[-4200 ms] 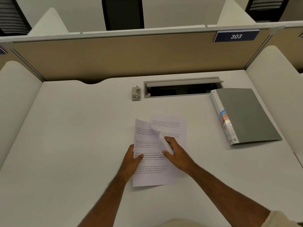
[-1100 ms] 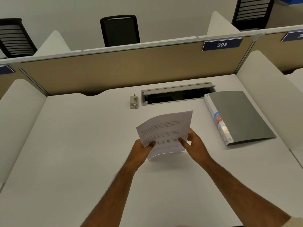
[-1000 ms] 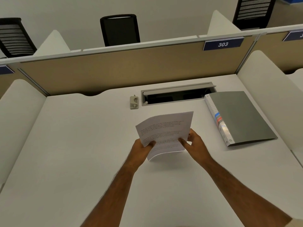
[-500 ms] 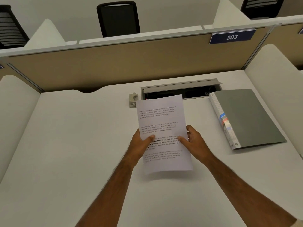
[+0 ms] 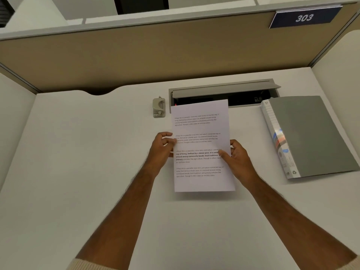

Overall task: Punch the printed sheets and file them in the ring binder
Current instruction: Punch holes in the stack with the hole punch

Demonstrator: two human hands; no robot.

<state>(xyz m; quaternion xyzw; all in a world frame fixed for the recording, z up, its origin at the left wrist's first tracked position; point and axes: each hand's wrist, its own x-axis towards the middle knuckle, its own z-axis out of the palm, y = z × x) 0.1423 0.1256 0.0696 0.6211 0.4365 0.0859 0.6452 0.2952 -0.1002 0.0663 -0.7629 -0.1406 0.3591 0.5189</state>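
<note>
The printed sheets (image 5: pixel 201 129) are held as one squared stack just above the white desk (image 5: pixel 78 172), text facing me. My left hand (image 5: pixel 162 150) grips their left edge at mid height. My right hand (image 5: pixel 236 157) pinches the right edge, thumb on the printed face. A small beige hole punch (image 5: pixel 159 107) sits on the desk just beyond the stack's top left corner. The grey ring binder (image 5: pixel 309 133) lies closed to the right of the sheets, spine towards them.
An open grey cable tray (image 5: pixel 224 90) is sunk into the desk behind the sheets. A tan partition (image 5: pixel 136 53) with a "303" sign (image 5: pixel 303 17) closes the back. White side panels (image 5: pixel 339 78) flank the desk.
The sheets went from lying fanned on the desk to lifted and squared on edge, then tipped flat to face me. In the last half second my left thumb left the printed face.
</note>
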